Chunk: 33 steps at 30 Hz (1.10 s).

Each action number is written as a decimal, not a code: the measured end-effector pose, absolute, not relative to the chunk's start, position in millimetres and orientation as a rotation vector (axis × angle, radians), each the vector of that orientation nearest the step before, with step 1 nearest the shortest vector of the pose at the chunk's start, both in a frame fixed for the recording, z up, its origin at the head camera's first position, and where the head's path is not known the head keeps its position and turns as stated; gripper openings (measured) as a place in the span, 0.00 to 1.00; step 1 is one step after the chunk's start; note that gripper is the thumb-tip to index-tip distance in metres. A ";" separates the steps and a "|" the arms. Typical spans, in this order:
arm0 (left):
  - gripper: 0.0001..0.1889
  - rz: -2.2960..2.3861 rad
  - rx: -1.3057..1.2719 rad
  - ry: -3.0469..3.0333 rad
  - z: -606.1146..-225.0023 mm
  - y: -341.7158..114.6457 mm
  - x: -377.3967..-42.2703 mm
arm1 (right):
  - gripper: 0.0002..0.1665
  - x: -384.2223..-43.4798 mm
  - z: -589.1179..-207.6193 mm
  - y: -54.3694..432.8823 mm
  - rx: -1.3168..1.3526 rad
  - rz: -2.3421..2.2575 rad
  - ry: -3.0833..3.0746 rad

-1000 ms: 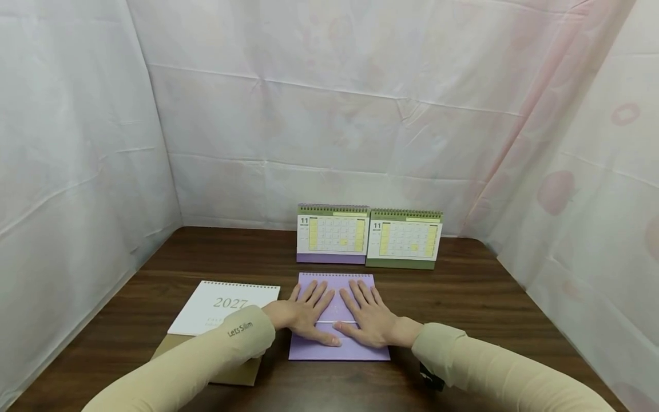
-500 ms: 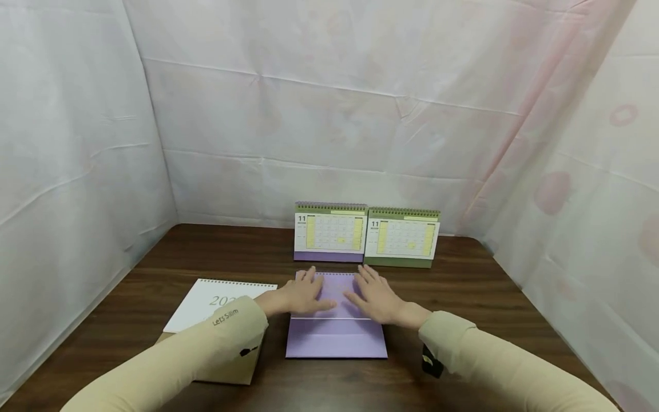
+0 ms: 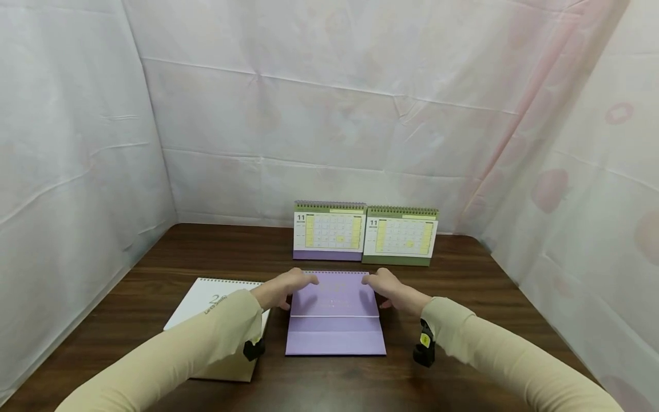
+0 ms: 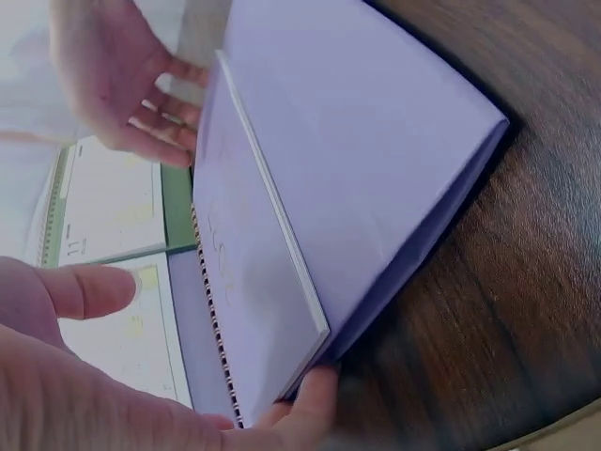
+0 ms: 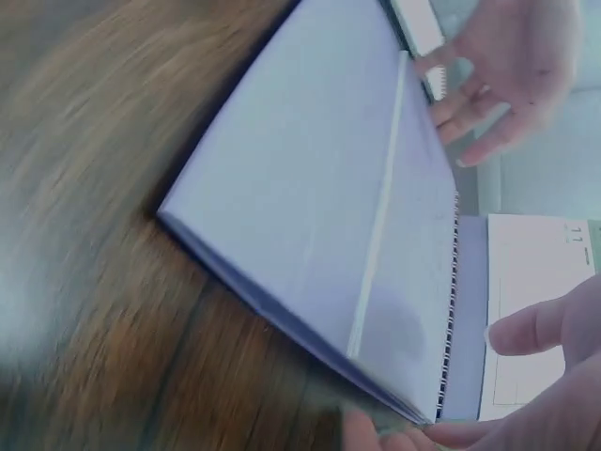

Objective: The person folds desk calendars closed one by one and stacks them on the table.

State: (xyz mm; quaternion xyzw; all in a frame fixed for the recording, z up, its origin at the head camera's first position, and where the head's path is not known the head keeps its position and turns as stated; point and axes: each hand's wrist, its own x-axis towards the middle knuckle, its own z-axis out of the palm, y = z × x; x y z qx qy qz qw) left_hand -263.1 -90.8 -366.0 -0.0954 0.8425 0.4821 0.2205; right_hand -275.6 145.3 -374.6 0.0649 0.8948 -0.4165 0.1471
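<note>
On the wooden surface, a white calendar is placed at left, a purple calendar centrally, two upright calendars behind. The purple calendar's sides are flanked by the left hand and right hand, fingers loosely extended, ungripping.

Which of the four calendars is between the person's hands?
The purple-covered calendar: the left hand and right hand flank it. The white calendar lies left; the purple-based calendar and green-based calendar stand behind.
</note>
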 end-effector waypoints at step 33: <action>0.34 1.638 -0.479 2.164 -382.9 -95.6 -267.3 | 0.16 -278.2 -376.7 160.6 0.360 -1.396 2.289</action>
